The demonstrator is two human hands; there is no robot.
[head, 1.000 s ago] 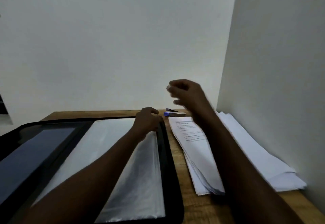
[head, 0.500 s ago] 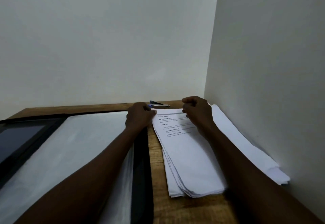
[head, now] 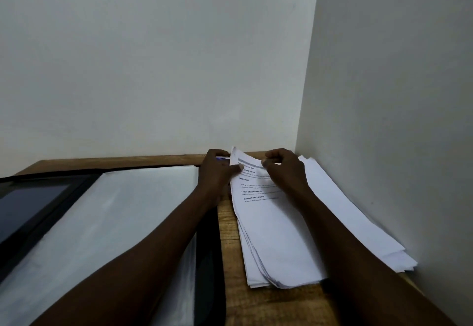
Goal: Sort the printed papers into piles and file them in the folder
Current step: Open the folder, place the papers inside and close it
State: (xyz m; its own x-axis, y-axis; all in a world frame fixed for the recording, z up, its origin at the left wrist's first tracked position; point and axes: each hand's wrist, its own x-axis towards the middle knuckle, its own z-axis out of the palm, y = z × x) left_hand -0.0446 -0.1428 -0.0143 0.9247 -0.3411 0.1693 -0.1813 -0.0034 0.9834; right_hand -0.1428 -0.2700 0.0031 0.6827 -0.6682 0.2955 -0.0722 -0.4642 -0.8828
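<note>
Far edge of sheet [head: 256,187] lifted off stack [head: 276,261], pinched by left hand [head: 216,174] and right hand [head: 284,169]; folder [head: 210,261] open left of stack, 2nd pile [head: 358,223] right.

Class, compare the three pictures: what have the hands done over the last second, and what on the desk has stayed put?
The right hand came down from the air onto the stack; the left hand moved off the folder to it. Both now pinch the top sheet, whose far edge has lifted. The folder, the pile beside it and the rest of the stack stayed put.
</note>
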